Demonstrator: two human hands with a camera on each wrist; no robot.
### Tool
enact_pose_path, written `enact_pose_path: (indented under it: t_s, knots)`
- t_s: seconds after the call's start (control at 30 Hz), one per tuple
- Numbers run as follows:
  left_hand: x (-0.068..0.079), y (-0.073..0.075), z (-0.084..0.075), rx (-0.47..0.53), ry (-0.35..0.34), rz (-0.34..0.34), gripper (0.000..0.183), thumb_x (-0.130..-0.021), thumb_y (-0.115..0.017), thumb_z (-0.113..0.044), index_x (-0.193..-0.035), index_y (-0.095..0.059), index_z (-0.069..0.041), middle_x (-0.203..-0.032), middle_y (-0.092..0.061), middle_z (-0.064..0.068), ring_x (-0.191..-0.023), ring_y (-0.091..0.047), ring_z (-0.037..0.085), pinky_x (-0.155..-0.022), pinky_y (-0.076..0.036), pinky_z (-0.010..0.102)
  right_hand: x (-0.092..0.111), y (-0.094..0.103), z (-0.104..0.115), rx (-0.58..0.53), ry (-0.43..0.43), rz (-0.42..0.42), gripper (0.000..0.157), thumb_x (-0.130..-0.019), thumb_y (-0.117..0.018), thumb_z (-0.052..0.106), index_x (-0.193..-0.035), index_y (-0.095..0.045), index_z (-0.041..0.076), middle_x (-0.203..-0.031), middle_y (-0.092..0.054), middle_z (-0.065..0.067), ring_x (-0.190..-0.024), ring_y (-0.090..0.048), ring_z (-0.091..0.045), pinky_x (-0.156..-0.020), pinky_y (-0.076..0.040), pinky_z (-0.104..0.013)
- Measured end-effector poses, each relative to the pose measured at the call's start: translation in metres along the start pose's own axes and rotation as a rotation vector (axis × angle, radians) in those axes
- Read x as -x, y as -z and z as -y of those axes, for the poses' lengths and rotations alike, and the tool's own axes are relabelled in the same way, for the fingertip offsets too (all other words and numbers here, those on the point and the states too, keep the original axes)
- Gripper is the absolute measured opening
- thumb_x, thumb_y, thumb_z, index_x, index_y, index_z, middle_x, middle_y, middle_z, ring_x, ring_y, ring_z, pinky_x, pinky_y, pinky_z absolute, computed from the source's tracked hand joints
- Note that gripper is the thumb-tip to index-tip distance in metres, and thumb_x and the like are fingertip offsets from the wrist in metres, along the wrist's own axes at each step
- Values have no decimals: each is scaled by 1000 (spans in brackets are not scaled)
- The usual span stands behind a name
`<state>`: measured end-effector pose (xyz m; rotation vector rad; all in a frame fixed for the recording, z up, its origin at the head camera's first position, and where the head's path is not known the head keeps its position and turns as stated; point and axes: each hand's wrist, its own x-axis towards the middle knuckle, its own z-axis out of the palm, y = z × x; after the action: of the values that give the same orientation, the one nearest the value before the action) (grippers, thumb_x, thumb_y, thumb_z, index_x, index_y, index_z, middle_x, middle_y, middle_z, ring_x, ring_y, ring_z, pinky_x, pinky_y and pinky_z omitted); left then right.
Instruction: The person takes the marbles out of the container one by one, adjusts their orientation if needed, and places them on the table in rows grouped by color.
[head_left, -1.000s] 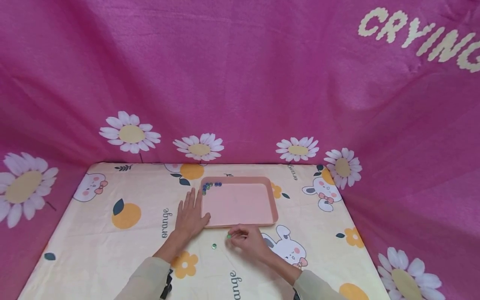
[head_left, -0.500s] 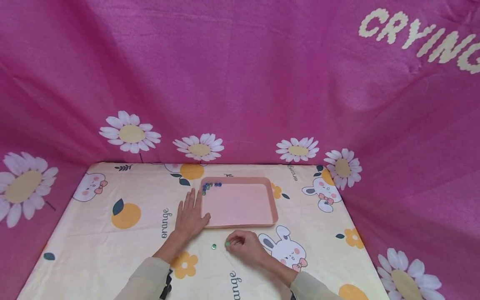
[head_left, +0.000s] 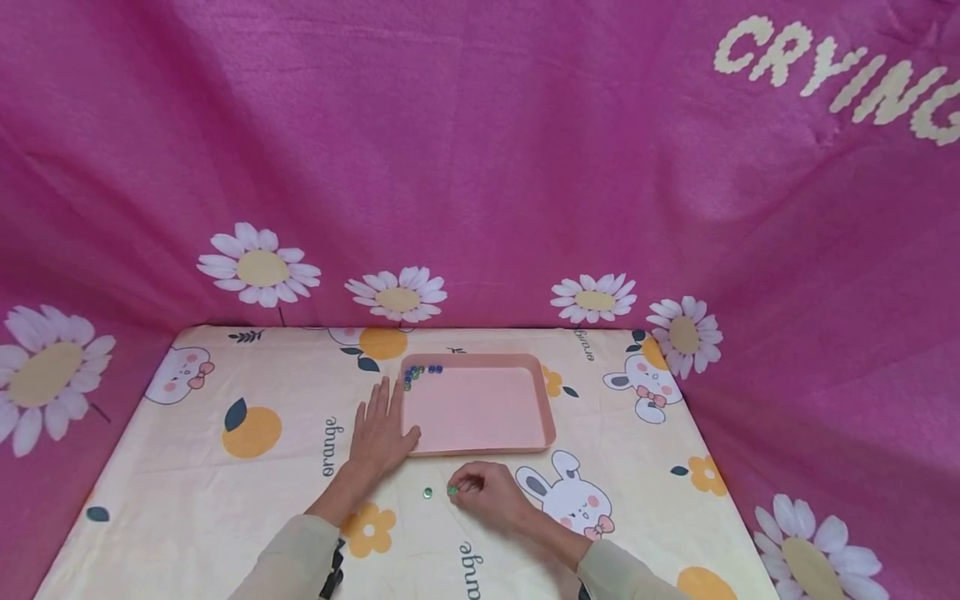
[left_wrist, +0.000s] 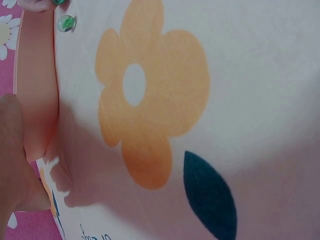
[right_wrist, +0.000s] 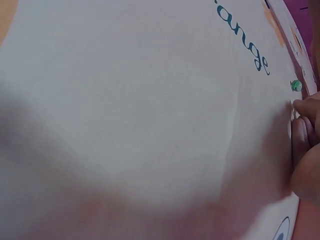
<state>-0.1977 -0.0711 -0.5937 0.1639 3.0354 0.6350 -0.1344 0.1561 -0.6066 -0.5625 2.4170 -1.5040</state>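
Observation:
In the head view my left hand [head_left: 380, 433] lies with straight fingers along the left side of a pink tray [head_left: 474, 452], its thumb at the near left corner. My right hand [head_left: 491, 493], fingers curled, pinches a green glass marble [head_left: 452, 491] low over the tablecloth in front of the tray. Just left of those fingertips another green marble [head_left: 427, 493] lies on the cloth; the left wrist view shows this clear marble [left_wrist: 66, 23] with a green swirl, beside the tray wall [left_wrist: 37, 80]. Right fingers [right_wrist: 305, 132] show at the right wrist view's edge.
Several blue and green marbles [head_left: 416, 375] gather in the tray's far left corner. A cream tablecloth [head_left: 285, 500] printed with oranges, flowers and rabbits covers the table. A magenta curtain [head_left: 480, 167] with daisies hangs behind and at both sides.
My right hand has come back from the tray's near rim toward me and slightly left, bringing its green marble closer to the loose one. The left hand and tray stay put.

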Motion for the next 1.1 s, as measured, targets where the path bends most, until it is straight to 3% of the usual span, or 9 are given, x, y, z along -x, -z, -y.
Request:
enact_pose_path:
  t_s: [0.57,1.1]
  knots:
    - [-2,2,-1,7,11,22,91,-93,-59,-44,-161,-10,-6,-165,-8,20,-151,-7,37,-119,-8,57,-4,0,3,44,-58,-14,19,-80,-75,-1,-90,-75,14,-75,-66,10,-68,-58,-3,-62,-50,-19]
    - [-1,1,-1,14,17,32,91,-93,-59,-44,-160,-11,-5,-165,-8,21,-151,-7,37,-119,-8,57,-2,-1,0,21,-19,-10,20,-79,-75,-5,-91,-74,10,-75,-64,9,-68,-57,-2,-62,-50,-18]
